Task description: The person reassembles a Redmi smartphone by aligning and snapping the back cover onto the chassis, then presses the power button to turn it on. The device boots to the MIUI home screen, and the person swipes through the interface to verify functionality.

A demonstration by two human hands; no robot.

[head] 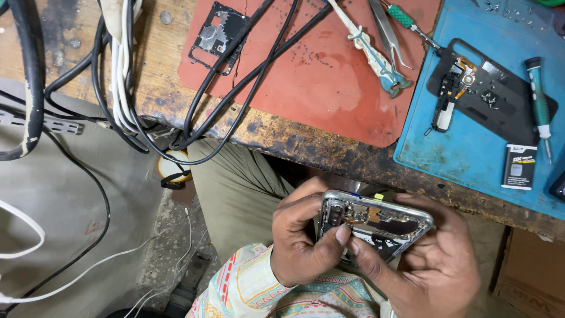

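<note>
Both hands clamp the opened phone [374, 222] low over the lap, left hand [303, 241] bracing its edge while the right hand [432, 265] cradles it, exposing the innards.

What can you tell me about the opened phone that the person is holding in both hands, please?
The opened phone has a shiny silver frame and no back cover, so its dark boards, metal shields and camera module show. It is held below the bench edge, over the person's lap, tilted. The left hand grips its left end, thumb across it; the right hand cradles the right side.
</note>
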